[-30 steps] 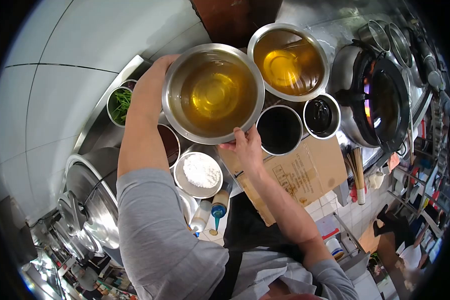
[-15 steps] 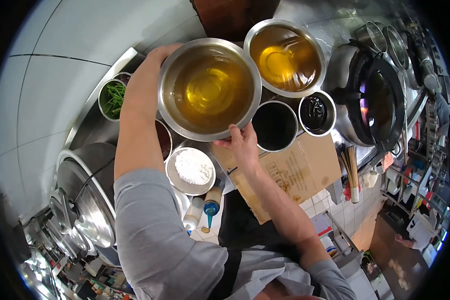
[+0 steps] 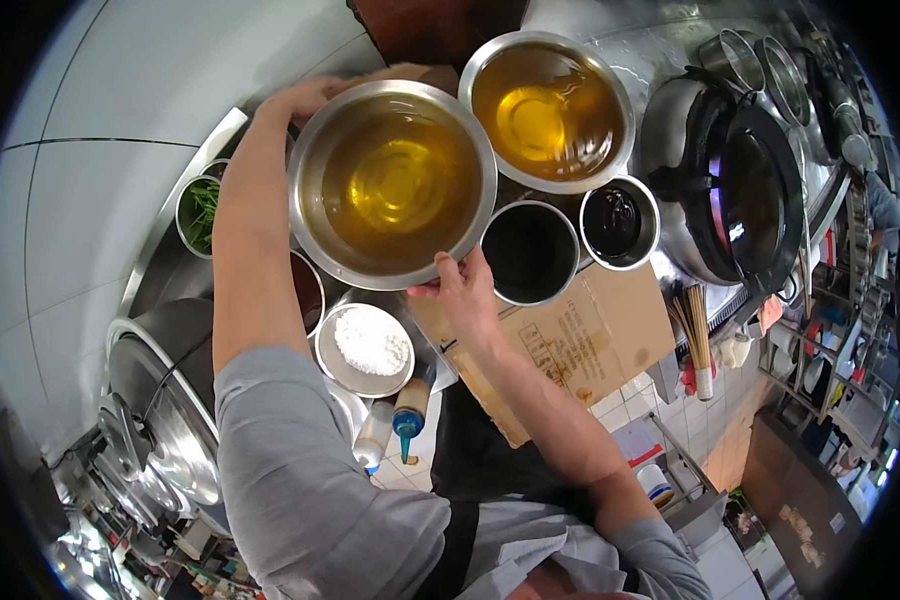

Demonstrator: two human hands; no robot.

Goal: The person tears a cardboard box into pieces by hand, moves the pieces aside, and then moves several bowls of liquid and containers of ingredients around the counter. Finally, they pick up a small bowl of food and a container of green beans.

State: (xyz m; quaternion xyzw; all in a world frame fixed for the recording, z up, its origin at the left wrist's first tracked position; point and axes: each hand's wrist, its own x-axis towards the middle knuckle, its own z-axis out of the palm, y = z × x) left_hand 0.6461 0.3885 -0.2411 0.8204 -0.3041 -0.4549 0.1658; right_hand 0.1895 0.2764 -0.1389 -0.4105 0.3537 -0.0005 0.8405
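Head view: the large round stainless-steel bowl of amber oil [image 3: 392, 185] is gripped at opposite rims. The left hand [image 3: 305, 98] is curled over the far rim; the right hand [image 3: 458, 290] pinches the near rim. The bowl is level, mouth up, full, unspilled; being round, it has no long axis. It is near the steel counter's [image 3: 660, 50] far edge, just beside a second oil-filled steel bowl [image 3: 547, 110]; whether it rests on anything cannot be told.

We hold a steel bowl of amber oil [image 3: 393, 185] by its rim, left hand [image 3: 295, 100] at the far side, right hand [image 3: 457, 290] at the near edge. Beside it sit a second oil bowl [image 3: 547, 108], two dark sauce pots [image 3: 530, 252] and a dish of white powder [image 3: 368, 345].
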